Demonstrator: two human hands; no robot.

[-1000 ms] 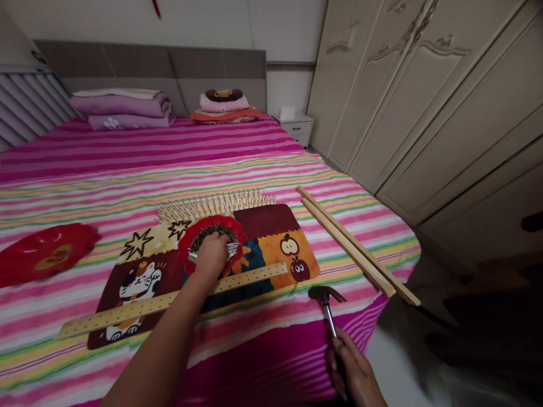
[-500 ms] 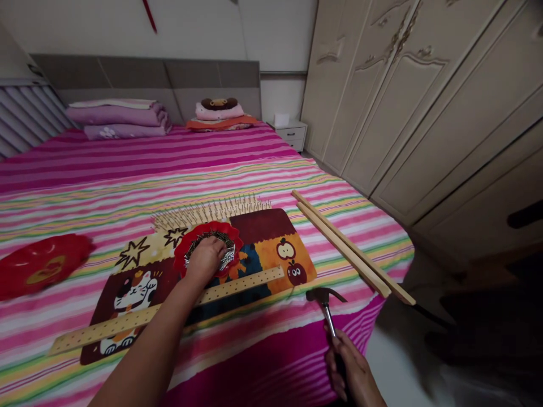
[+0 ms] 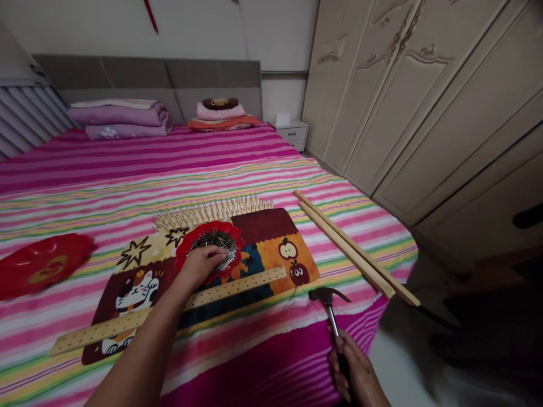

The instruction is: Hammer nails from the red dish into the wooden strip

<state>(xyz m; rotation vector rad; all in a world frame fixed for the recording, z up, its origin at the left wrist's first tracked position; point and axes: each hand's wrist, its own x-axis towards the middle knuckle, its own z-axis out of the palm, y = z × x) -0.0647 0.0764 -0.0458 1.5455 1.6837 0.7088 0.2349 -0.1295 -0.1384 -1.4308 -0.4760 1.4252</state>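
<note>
My left hand (image 3: 204, 264) is at the near side of a red scalloped bowl (image 3: 235, 230), thumb and fingers pinched together over the nails (image 3: 212, 239) inside. Whatever sits between those fingertips is too small to make out. In my right hand (image 3: 355, 364), at the lower right, is the handle of a claw hammer (image 3: 327, 295), its head pointing away from me. A pale wooden strip with rows of small holes (image 3: 237, 287) lies across the patterned mat (image 3: 258, 226), passing under my left forearm. Behind the bowl lies another strip, studded with upright nails (image 3: 207, 213).
Two long wooden bars (image 3: 345, 249) lie at the right, reaching past the bed's edge. A red plate (image 3: 25, 264) rests at the far left on the striped bedspread (image 3: 139, 189). Folded bedding (image 3: 123, 117) is stacked by the headboard, and a wardrobe (image 3: 382, 102) stands along the right.
My left hand has drawn back slightly toward the bowl's near side, and its fingers are now pinched, uncovering more nails. My right hand keeps the hammer in nearly the same place.
</note>
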